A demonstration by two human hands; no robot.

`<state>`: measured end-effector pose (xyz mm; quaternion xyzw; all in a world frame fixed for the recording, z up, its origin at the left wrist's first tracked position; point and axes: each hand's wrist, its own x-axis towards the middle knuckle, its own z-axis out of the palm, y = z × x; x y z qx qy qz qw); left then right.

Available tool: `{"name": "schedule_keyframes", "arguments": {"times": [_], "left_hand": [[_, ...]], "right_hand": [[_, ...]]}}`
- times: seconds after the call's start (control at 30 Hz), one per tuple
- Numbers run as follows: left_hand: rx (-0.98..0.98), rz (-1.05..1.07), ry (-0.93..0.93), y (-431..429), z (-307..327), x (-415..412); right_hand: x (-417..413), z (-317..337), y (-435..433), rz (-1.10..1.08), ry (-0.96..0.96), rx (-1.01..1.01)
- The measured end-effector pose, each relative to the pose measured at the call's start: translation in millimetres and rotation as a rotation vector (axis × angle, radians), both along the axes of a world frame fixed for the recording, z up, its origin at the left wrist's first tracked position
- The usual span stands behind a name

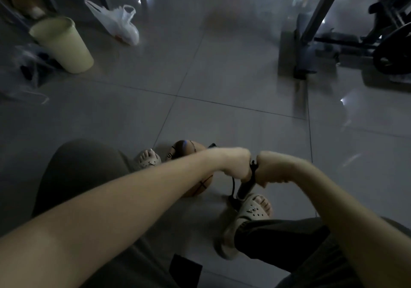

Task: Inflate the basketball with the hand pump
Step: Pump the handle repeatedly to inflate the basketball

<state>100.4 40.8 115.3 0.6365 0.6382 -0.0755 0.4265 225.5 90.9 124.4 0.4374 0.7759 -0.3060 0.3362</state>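
An orange-brown basketball (185, 148) lies on the tiled floor between my feet, largely hidden behind my left forearm. A dark hand pump (244, 188) stands upright just right of it, its base by my right sandal (253, 210). A thin black hose (232, 185) hangs beside the pump barrel toward the ball. My left hand (233, 162) and my right hand (272, 168) each grip one side of the pump's T-handle, fists close together above the barrel. Where the hose meets the ball is hidden.
A pale green bucket (63, 44) and a white plastic bag (119, 24) sit at the far left. A grey stand with a flat base (295, 54) and a dark wheeled frame (391, 43) stand at the far right. My left sandal (148, 158) is beside the ball.
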Motion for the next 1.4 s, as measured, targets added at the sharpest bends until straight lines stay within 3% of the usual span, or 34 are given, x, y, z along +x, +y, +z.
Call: {"name": "schedule_keyframes", "arguments": {"times": [0.23,0.53,0.7,1.0,1.4], "left_hand": [[0.054,-0.035,0.101,-12.8,-83.4,12.8],[0.044,-0.006,0.138,-18.0,-108.4,15.0],[-0.062,-0.047,0.079,-36.4,-92.1,17.1],[0.045,0.033,-0.028,11.0,33.6,-14.1],[0.023,-0.010,0.116,-12.8,-97.0,10.9]], "right_hand": [[14.6,-101.2,-13.2,-0.057,0.063,0.075],[15.6,-117.7,-19.9,-0.042,0.077,0.098],[13.5,-91.7,-39.6,0.003,-0.008,-0.005],[-4.9,47.2,9.5,-0.015,0.023,0.027],[10.8,-110.2,-11.8,-0.052,0.065,0.032]]}}
